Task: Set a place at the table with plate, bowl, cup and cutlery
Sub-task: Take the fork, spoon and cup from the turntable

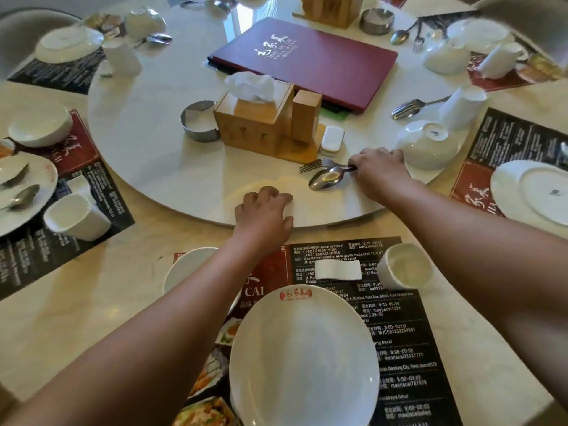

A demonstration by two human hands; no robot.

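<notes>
From the head camera, a place is partly laid at the near edge of the counter. A white plate with a red mark on its far rim sits on a printed placemat. A white bowl stands at the mat's far left corner, half hidden behind the left forearm. A white cup stands upright at the far right of the mat, and a small white rest lies between bowl and cup, just beyond the plate. Past the mat is a round pale turntable, where both hands are. The right hand lies knuckles up, its fingers curled round the handles of a spoon and a fork. The two lie side by side on the turntable with their heads pointing left, the fork on the far side. The left hand rests on the near rim of the turntable with bent fingers, fingertips on the top surface. Whether it grips the edge cannot be told. Just right of the right hand is an overturned white bowl. A wooden tissue box stands beyond the cutlery, a metal ashtray beside its left, and a maroon menu lies behind it.
</notes>
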